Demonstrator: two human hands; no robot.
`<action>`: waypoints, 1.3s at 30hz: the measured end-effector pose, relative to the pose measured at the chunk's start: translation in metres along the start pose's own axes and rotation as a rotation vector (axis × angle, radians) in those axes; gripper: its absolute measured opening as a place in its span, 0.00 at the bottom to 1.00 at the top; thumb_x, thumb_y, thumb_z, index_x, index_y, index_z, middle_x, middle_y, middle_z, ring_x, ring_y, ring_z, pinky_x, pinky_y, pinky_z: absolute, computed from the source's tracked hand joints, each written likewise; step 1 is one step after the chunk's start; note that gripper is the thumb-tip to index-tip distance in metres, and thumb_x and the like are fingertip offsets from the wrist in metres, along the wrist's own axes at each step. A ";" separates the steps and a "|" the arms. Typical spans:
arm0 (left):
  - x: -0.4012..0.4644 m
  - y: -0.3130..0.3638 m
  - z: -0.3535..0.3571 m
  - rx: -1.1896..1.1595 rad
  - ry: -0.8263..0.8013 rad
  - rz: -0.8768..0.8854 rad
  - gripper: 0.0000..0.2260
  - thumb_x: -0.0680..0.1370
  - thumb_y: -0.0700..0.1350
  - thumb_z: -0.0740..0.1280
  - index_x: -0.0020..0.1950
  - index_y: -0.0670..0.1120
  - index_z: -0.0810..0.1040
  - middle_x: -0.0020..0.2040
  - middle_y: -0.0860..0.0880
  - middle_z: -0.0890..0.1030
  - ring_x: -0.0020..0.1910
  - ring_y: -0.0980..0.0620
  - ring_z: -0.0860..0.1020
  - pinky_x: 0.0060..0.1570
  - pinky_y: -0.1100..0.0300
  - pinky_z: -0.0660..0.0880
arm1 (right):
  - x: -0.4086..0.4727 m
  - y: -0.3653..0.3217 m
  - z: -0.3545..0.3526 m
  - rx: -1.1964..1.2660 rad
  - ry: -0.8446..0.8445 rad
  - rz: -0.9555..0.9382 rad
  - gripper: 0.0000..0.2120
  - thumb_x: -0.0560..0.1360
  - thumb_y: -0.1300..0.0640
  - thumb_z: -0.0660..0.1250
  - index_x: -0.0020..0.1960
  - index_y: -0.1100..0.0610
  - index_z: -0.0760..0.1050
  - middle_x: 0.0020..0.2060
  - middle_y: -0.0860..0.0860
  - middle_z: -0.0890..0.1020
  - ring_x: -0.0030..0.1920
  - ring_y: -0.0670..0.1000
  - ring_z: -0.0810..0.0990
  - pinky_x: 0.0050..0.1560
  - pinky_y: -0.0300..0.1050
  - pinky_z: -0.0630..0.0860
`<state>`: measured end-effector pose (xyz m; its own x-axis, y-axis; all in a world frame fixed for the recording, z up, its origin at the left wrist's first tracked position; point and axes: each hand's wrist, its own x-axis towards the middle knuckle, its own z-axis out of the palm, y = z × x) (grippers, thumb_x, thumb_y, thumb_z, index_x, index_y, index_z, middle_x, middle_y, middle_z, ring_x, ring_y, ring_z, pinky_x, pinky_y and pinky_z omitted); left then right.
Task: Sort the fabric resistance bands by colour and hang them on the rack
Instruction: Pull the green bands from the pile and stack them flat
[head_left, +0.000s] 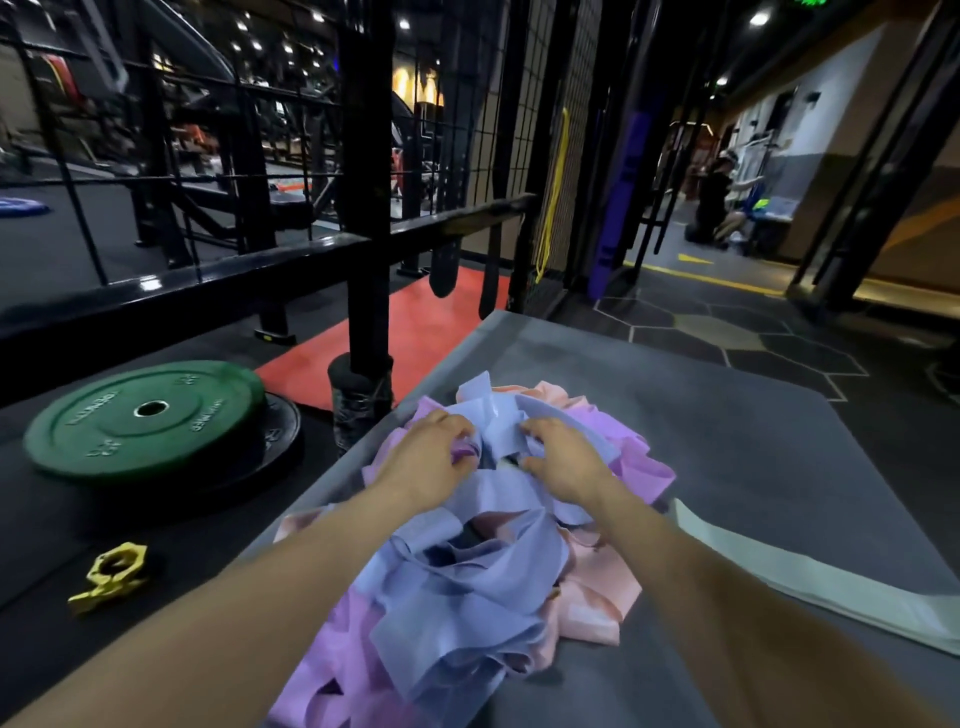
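Observation:
A tangled heap of fabric resistance bands lies on a grey mat (727, 415) in front of me. It mixes blue bands (467, 597), purple bands (337, 654) and pink bands (597, 587). My left hand (426, 457) and my right hand (566, 462) both rest on the far part of the heap. Their fingers curl into a raised fold of a blue band (498, 421) between them. A black metal rack (369, 197) with bars and wire grid stands behind the mat.
A green weight plate (140, 415) lies on a black plate at the left, with a yellow barbell collar (111, 574) nearer me. A white folded strip (810, 577) lies on the mat's right side. A red floor mat (415, 332) lies beyond. A person (719, 197) crouches far right.

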<state>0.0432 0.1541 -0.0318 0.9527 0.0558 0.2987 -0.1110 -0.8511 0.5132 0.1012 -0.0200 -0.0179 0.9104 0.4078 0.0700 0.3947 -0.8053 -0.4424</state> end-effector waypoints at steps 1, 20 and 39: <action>0.004 0.003 0.004 0.013 -0.002 0.002 0.09 0.75 0.46 0.66 0.53 0.47 0.77 0.54 0.49 0.78 0.57 0.49 0.73 0.47 0.63 0.65 | 0.002 0.001 -0.001 0.036 0.000 0.002 0.21 0.74 0.58 0.67 0.67 0.58 0.70 0.63 0.54 0.75 0.62 0.56 0.74 0.63 0.49 0.69; 0.007 0.010 0.027 0.023 -0.107 -0.109 0.14 0.71 0.48 0.71 0.29 0.53 0.70 0.38 0.54 0.77 0.43 0.49 0.77 0.44 0.52 0.76 | -0.008 0.011 0.001 0.099 0.147 -0.095 0.05 0.71 0.60 0.70 0.44 0.61 0.78 0.42 0.52 0.80 0.43 0.52 0.76 0.47 0.46 0.72; 0.037 0.076 -0.041 -0.235 0.088 -0.004 0.14 0.75 0.36 0.66 0.32 0.50 0.72 0.34 0.54 0.75 0.35 0.54 0.74 0.43 0.58 0.71 | -0.029 -0.006 -0.060 0.240 0.262 -0.017 0.05 0.73 0.64 0.65 0.44 0.63 0.80 0.41 0.55 0.82 0.40 0.51 0.75 0.43 0.42 0.69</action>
<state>0.0588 0.1127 0.0514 0.9262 0.1132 0.3595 -0.1793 -0.7068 0.6843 0.0797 -0.0532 0.0363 0.9171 0.2710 0.2922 0.3980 -0.6624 -0.6347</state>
